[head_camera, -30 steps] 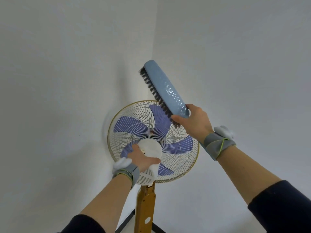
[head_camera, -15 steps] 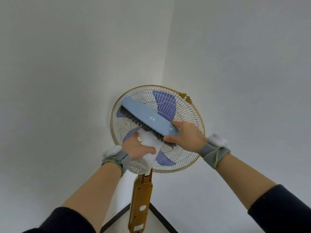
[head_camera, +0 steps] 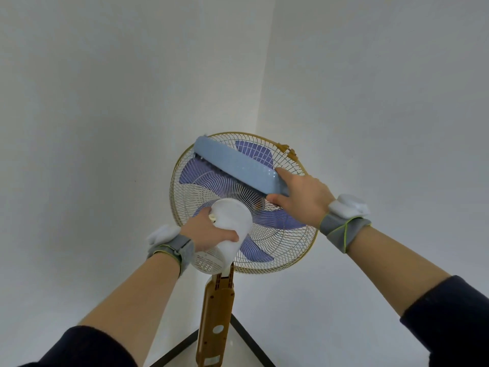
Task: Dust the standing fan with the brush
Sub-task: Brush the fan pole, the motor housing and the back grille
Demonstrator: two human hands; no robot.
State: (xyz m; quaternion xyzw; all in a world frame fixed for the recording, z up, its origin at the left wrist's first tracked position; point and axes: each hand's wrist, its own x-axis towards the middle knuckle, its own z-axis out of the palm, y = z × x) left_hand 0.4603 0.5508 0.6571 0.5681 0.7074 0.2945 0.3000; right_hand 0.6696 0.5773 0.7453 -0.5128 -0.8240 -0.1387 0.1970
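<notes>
The right hand (head_camera: 304, 200) grips the brush (head_camera: 238, 165), its bristles seemingly against the standing fan (head_camera: 280, 234) grille; the left hand (head_camera: 209, 233) clasps the fan's motor housing (head_camera: 230, 229).

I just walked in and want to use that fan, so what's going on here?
A person is dusting the standing fan from behind. Their right hand grips one end of a blue brush, which lies bristles-down across the upper part of the wire grille. Their left hand holds the white motor housing, apparently to steady the fan's head. The fan stands on a brown pole in a corner of white walls.
</notes>
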